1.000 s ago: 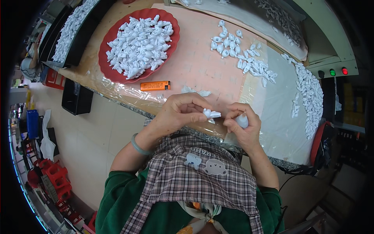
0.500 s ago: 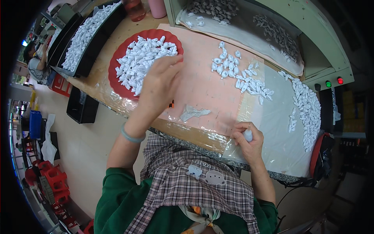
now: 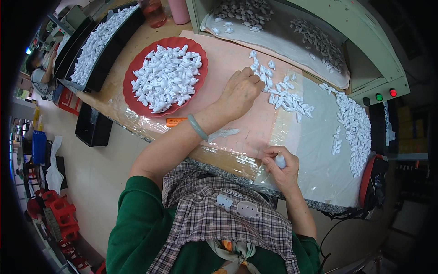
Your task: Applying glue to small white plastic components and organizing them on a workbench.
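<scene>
My left hand, a pale green bangle at its wrist, reaches over the pink mat to a cluster of small white plastic pieces. Its fingers are curled together at the cluster's left side; what they hold, if anything, is hidden. In my right hand, near the front edge of the table, is a small pale squeeze bottle, its tip showing between the fingers. A red scalloped plate heaped with white pieces stands at the left of the mat.
A long black tray of white pieces stands far left. More pieces lie along the right side of the table. At the back, a pale green metal housing with lit buttons covers darker-looking pieces. A crumpled clear film and an orange label lie near my left forearm.
My left hand has moved right, from over the red plate to the cluster of white pieces on the mat. My right hand stays near the front edge with the bottle.
</scene>
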Demonstrator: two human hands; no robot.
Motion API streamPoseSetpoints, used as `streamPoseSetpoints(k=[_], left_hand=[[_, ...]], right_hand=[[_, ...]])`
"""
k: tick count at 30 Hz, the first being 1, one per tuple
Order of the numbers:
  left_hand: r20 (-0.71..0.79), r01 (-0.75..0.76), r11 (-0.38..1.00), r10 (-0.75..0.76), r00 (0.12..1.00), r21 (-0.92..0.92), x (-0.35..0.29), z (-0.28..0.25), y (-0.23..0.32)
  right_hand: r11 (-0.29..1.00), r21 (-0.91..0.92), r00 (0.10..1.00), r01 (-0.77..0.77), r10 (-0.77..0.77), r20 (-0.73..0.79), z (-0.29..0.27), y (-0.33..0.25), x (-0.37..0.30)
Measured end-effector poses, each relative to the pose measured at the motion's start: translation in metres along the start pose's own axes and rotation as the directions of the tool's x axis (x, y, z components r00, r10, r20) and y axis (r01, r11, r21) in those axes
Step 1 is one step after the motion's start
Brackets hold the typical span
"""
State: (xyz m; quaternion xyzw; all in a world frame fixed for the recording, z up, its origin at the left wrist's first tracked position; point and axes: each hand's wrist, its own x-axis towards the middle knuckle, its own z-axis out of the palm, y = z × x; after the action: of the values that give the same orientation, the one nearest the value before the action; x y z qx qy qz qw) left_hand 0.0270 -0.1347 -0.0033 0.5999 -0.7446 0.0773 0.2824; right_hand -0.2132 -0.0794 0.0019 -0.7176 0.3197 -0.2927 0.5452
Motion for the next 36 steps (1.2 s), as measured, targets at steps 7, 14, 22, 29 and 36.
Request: streamPoseSetpoints(k=[7,14,22,29,36], left_hand=[[0.131,0.357,0.628,-0.378,0.917,-0.691,-0.012,-0.040,0.032],[0.513,0.504,-0.119,-0.337,0.790,-0.855,-0.061,-0.068,0.047],[0.585,0.448,-0.470,-0.195,0.787,-0.760,-0.079,-0.077,0.064],[0.641,0.470,-0.535,-0.187,0.745,-0.702,-0.090,-0.073,0.070],[0.644,0.460,-0.574,-0.161,0.748,-0.678,-0.100,-0.065,0.069]], right_hand=[[0.983,0.169,0.996,-0.066,0.075,-0.045,-0.008,-0.001,0.000],[0.933,0.358,0.997,0.027,-0.001,-0.075,-0.016,-0.009,0.006],[0.941,0.321,0.984,0.109,-0.056,-0.169,-0.022,-0.014,0.006],[0.930,0.313,0.956,0.192,-0.105,-0.275,-0.019,-0.027,0.007],[0.965,0.099,0.926,0.244,-0.201,-0.320,-0.014,-0.039,-0.002]])
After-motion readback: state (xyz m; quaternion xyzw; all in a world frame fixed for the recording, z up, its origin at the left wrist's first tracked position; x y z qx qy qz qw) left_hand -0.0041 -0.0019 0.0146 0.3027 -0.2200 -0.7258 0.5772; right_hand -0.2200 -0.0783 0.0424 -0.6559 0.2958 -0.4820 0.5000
